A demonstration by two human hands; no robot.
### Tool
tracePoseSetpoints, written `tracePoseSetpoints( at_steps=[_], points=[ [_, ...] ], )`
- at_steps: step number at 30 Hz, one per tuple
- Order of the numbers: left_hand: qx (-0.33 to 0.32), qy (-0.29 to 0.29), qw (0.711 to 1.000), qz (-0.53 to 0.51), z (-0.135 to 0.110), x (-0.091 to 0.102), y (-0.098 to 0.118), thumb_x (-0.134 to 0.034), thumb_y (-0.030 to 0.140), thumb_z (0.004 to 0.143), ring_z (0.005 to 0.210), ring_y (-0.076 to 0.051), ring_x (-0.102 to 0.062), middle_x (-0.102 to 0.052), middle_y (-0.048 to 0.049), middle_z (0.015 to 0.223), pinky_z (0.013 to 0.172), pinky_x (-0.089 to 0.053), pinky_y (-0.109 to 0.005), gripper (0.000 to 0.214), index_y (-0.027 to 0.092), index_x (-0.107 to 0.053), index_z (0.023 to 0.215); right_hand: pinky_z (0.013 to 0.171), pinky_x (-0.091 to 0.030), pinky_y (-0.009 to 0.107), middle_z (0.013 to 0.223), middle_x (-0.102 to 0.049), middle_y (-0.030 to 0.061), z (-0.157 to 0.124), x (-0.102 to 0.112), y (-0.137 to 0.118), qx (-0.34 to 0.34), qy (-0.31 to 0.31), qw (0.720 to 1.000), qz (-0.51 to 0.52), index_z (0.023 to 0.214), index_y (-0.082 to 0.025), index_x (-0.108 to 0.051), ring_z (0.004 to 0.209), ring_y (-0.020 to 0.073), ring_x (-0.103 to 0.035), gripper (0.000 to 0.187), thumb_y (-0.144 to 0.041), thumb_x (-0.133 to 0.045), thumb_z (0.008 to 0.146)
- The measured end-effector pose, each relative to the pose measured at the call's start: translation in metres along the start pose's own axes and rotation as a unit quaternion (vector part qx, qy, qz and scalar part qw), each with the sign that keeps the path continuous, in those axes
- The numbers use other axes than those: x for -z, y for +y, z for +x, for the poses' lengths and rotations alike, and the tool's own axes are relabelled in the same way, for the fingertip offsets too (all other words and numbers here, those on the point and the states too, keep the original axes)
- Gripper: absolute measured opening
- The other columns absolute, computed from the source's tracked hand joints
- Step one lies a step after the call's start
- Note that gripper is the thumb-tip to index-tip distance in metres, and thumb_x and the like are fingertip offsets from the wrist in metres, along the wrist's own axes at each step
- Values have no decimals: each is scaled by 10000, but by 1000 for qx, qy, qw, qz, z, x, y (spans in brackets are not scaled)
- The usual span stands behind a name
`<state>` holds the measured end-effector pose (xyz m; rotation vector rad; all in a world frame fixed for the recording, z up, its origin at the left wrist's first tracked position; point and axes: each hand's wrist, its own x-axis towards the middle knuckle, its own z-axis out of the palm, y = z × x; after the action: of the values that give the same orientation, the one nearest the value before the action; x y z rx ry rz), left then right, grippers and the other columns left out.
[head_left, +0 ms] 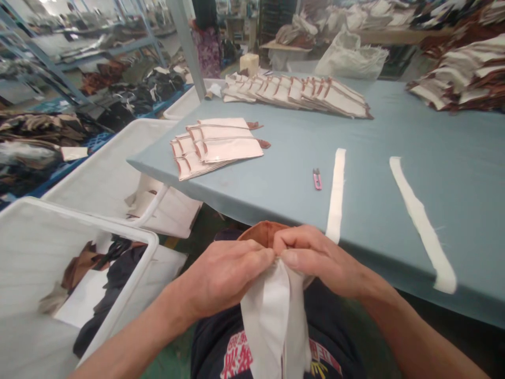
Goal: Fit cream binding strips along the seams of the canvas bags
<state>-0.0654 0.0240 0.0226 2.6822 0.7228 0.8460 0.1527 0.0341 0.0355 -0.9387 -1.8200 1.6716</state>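
Both hands meet just below the table's front edge, pinching the top of a fabric piece (276, 316) that is white on its hanging part and brown at its upper rim. My left hand (224, 276) is closed on the fabric's left side. My right hand (319, 258) is closed on the right side, fingertips touching the left hand's. The white part hangs down over my lap.
A blue-grey table (394, 137) carries a small stack of folded cream pieces (216, 147), a long fanned row of them (295, 92), pink thread snips (317, 179) and two white strips (337, 192) (422, 226). White bins (102, 168) stand at left. A person stands far back.
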Motion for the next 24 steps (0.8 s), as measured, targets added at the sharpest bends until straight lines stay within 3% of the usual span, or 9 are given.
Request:
tracePoseSetpoints(
  at_steps=[3,5,10,13,15,16,19,22,24],
  points=[
    [-49,39,997,46,-7,-10,-8,-405,139,1057,715,-141,-671,-731,-36,873,618,-523,-228,171,186,-557,1120,513,-265,253,637,-392,-40,5,-6,14,20,14,997,74,629,-209,-397,576,103,-334,386,-412,-463,951],
    [-57,54,995,60,-10,-16,-13,-416,139,1053,739,-154,-697,-751,-56,911,618,-539,-238,198,189,-543,1197,492,-244,249,606,-373,-51,6,-10,19,-12,25,993,113,631,-212,-402,542,96,-308,350,-391,-502,915],
    [-31,74,994,-70,-16,-16,-10,-506,118,994,815,-162,-729,-765,-78,968,743,-579,-257,246,172,-535,1233,475,-232,220,594,-377,-63,-2,-11,11,-60,42,994,87,652,-207,-461,526,85,-301,254,-362,-584,810],
    [86,14,986,-143,-12,0,-3,-576,144,953,845,-144,-708,-746,-48,1022,738,-538,-224,281,179,-557,1231,498,-283,214,621,-478,-41,-12,-6,0,-20,61,997,-31,659,-193,-514,549,89,-377,181,-266,-554,820],
    [141,-52,969,-197,-4,14,0,-480,196,1023,830,-137,-676,-726,-26,974,730,-499,-223,171,171,-617,1123,530,-322,211,645,-554,-34,-17,-3,-5,28,70,989,-129,683,-184,-566,564,87,-437,165,-180,-537,846],
    [155,-80,960,-220,2,20,0,-400,211,1060,800,-132,-650,-708,-17,924,721,-479,-227,242,164,-637,1042,558,-345,210,668,-596,-30,-19,-2,-7,54,72,980,-176,711,-182,-598,583,88,-477,171,-151,-536,868],
    [149,-127,947,-256,20,30,-3,-323,261,1099,713,-121,-546,-608,11,791,679,-417,-234,385,158,-601,853,642,-391,223,744,-692,-3,-22,-1,-8,123,79,946,-290,798,-181,-658,666,108,-581,199,-142,-535,949],
    [114,-159,942,-275,32,30,-5,-444,302,1080,629,-96,-450,-474,54,694,613,-360,-219,364,170,-518,750,657,-401,239,761,-714,19,-25,0,-10,161,85,918,-351,819,-175,-671,681,127,-607,222,-160,-533,993],
    [94,-170,943,-269,34,29,-4,-522,293,1055,588,-83,-421,-435,71,662,574,-328,-213,340,170,-516,739,655,-405,239,762,-715,16,-29,-1,-14,168,80,917,-353,827,-176,-668,679,127,-610,219,-162,-537,1002]
  ],
)
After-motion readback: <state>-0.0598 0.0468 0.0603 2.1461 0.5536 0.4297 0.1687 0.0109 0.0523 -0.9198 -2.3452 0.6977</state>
